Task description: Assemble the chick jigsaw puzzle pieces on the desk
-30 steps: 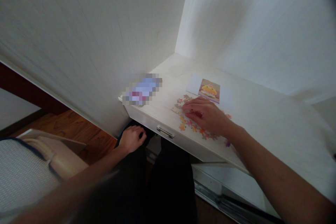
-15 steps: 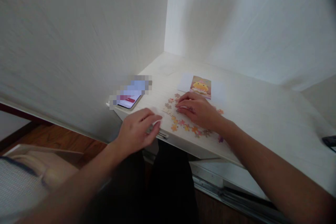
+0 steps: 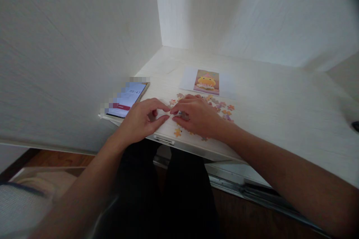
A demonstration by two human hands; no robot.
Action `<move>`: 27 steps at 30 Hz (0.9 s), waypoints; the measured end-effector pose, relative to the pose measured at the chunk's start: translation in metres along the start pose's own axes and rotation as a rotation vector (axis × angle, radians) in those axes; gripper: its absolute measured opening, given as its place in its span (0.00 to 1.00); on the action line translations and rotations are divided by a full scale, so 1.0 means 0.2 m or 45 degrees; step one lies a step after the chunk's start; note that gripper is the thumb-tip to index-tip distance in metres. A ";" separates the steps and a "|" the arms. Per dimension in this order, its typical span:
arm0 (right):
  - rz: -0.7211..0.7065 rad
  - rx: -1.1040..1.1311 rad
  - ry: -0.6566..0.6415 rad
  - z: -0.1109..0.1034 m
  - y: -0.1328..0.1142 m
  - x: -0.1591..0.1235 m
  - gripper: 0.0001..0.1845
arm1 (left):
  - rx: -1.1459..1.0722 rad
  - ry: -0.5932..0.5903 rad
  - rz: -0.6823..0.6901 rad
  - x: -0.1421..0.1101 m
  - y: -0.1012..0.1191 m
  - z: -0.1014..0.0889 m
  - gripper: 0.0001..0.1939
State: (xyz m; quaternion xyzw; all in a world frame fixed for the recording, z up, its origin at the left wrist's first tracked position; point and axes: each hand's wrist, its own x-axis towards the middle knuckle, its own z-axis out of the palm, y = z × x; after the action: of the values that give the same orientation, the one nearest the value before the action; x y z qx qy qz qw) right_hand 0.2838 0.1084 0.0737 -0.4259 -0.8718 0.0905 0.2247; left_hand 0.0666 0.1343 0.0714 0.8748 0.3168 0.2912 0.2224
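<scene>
White wood-look desk (image 3: 280,101) fills the right side of the head view, and lots of small puzzle pieces (image 3: 177,132) lie on it near the front edge. Their colours are yellow, orange, pink and purple. The bunch is longest from left to right, but the little knobs poke out every way, and the pieces are too small to tell which way each one is longer. The right hand (image 3: 196,114) is over the middle of them, hiding some. Its fingers bend toward its thumb. The left hand (image 3: 141,117) comes from the other side, thumb and finger close together, their tips right by the right hand's tips. I cannot tell if either hand pinches a piece. Past the pieces, a picture (image 3: 206,82) of a yellow toy lies on white paper (image 3: 227,87), its top pointing to the back wall (image 3: 224,15). Left of the hands, a phone (image 3: 129,99) lies slanting, its far end toward the right.
</scene>
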 end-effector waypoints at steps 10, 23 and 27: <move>0.014 0.039 0.038 -0.01 0.02 0.00 0.12 | 0.154 0.114 -0.029 -0.01 -0.01 0.03 0.07; 0.311 0.132 -0.122 -0.31 0.32 -0.06 0.10 | 0.189 0.156 0.022 -0.05 -0.01 0.03 0.08; 0.308 0.198 -0.403 -0.39 0.41 -0.10 0.10 | 0.206 0.060 0.093 -0.05 0.00 0.03 0.09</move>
State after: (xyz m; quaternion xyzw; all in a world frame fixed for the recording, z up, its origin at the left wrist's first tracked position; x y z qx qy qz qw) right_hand 0.3887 0.1416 0.1071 -0.4891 -0.8292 0.2496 0.1048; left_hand 0.0644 0.1267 0.0640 0.8939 0.3122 0.2931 0.1327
